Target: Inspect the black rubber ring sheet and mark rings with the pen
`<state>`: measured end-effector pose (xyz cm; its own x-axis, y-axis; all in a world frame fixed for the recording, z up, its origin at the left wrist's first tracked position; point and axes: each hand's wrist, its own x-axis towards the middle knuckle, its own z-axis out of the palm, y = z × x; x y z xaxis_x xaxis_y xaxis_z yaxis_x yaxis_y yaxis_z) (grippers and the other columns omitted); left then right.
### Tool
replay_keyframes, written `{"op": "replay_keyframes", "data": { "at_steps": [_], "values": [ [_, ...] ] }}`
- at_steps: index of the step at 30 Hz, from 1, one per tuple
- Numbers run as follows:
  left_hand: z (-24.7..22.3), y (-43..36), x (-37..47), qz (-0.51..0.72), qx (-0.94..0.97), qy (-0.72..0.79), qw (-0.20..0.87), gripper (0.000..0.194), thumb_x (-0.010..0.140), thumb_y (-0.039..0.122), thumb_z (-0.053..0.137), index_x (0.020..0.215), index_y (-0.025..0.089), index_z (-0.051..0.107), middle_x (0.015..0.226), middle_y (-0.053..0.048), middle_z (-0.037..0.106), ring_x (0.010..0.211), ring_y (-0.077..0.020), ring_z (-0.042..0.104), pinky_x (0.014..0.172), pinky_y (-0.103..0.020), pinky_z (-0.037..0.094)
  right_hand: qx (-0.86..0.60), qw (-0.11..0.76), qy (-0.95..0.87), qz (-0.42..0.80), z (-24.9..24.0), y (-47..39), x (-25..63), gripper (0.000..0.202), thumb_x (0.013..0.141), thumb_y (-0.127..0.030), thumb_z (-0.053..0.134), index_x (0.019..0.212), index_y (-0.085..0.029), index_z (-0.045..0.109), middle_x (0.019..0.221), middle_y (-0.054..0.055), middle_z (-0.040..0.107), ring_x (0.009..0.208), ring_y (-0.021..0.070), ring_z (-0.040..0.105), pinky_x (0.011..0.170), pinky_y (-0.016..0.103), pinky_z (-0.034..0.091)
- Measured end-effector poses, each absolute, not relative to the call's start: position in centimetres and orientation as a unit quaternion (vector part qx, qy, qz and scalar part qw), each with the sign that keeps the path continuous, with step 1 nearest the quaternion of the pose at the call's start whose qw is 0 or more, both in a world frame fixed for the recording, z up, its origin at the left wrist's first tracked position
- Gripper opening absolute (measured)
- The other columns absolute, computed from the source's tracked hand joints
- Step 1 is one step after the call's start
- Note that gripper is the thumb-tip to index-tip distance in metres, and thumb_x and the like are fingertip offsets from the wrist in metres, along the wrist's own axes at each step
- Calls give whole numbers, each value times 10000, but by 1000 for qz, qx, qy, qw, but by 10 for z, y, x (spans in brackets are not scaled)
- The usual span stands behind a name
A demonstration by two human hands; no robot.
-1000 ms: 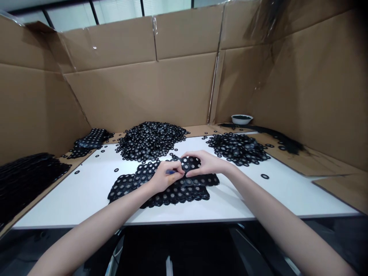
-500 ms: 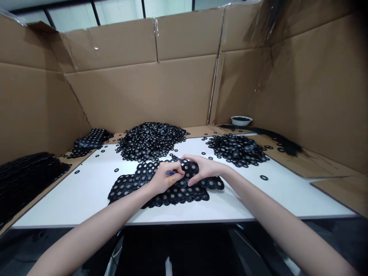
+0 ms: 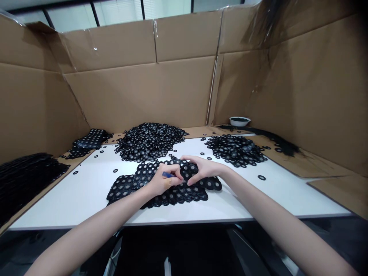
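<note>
head view: left hand (image 3: 165, 179), one, mine, fingers closed around a slim blue tool (image 3: 167, 174), the working end hidden by my fingertips. right hand (image 3: 203, 168), one, mine, just beside the left and apart from it, thumb and fingers curved in a wide arc, thumb lying on the black ring sheet (image 3: 178, 195); whether they pinch it, i cannot tell. black ring sheet, one, rows of joined rings with pale centres, under both my hands at the near middle of the white board (image 3: 71, 201). large ring heap (image 3: 151, 142), one, behind the sheet, slightly left. smaller ring heap (image 3: 236, 150), one, behind it to the right. loose ring (image 3: 261, 177), one, flat, right of my right hand. white bowl (image 3: 240, 124), one, dark contents, far right. black strands (image 3: 283, 145), one bundle, lying on cardboard. dark stack (image 3: 25, 174), one, at the left edge. cardboard walls (image 3: 129, 94), upright, around the board.
</note>
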<state>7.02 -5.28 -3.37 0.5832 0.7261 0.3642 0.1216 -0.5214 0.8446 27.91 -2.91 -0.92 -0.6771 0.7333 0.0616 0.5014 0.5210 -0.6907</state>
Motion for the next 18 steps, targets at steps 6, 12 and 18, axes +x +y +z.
{"op": "replay_keyframes", "data": {
  "at_steps": [6, 12, 18],
  "values": [
    [-35, -52, 72, 373, 800, 260, 391, 82, 688, 175, 584, 621, 129, 577, 564, 25, 542, 540, -88, 455, 562, -203, 347, -374, 167, -853, 322, -8, -29, 279, 857, 507, -459, 764, 1261, -218, 436, 1268, 60, 482, 1207, 293, 410, 1024, 379, 329],
    [-34, -53, 72, 363, 810, 255, 385, 100, 690, 166, 567, 601, 123, 578, 559, 23, 535, 529, -80, 423, 551, -199, 332, -374, 170, -851, 326, -11, -27, 280, 912, 488, -470, 770, 1291, -212, 421, 1307, 71, 451, 1227, 294, 391, 1049, 380, 301],
    [-33, -54, 72, 335, 816, 263, 392, 96, 695, 167, 563, 617, 122, 597, 601, 10, 567, 566, -90, 453, 576, -201, 350, -382, 172, -848, 324, -13, -26, 280, 961, 469, -471, 779, 1313, -215, 397, 1347, 81, 408, 1256, 298, 352, 1060, 394, 280]
  ]
}}
